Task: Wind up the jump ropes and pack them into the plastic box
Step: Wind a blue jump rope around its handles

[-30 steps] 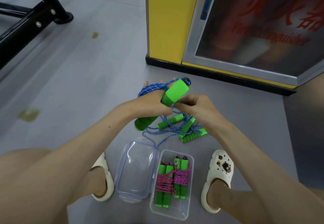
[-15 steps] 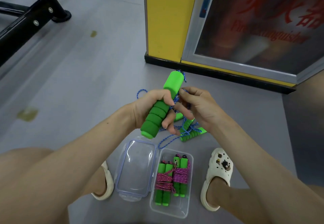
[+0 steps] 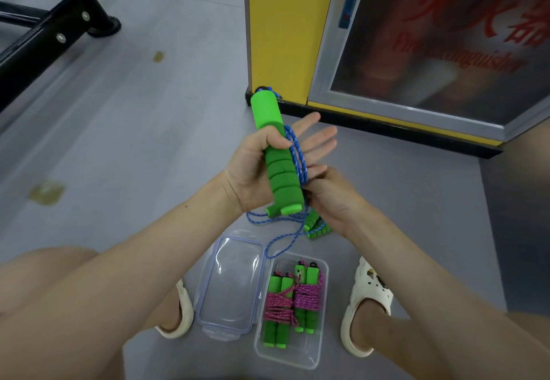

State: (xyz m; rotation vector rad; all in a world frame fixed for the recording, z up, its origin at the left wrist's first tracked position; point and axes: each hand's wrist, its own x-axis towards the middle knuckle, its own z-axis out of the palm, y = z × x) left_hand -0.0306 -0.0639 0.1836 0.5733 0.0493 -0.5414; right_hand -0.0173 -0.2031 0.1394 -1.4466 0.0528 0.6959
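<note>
Plastic box (image 3: 297, 350), clear glossy plastic; handle (image 3: 282, 177), matt green foam, ribbed; rope (image 3: 299, 156), braided blue cord; floor (image 3: 148, 141), smooth, matt grey.

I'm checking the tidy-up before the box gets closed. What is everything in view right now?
held handles: two, green, together in the left hand
blue rope: one, blue, along the held handles, trailing to the floor
floor handles: at least two, green, under the right hand
plastic box: one, clear, between the feet
wound ropes: two, pink on green handles, inside the plastic box
lid: one, clear, left of the plastic box
cabinet: one, yellow, glass door, ahead
metal frame: one, black, upper left
slippers: two, cream, on the feet
left hand: one, thumb curled over the held handles
right hand: one, pinches the blue rope
</note>
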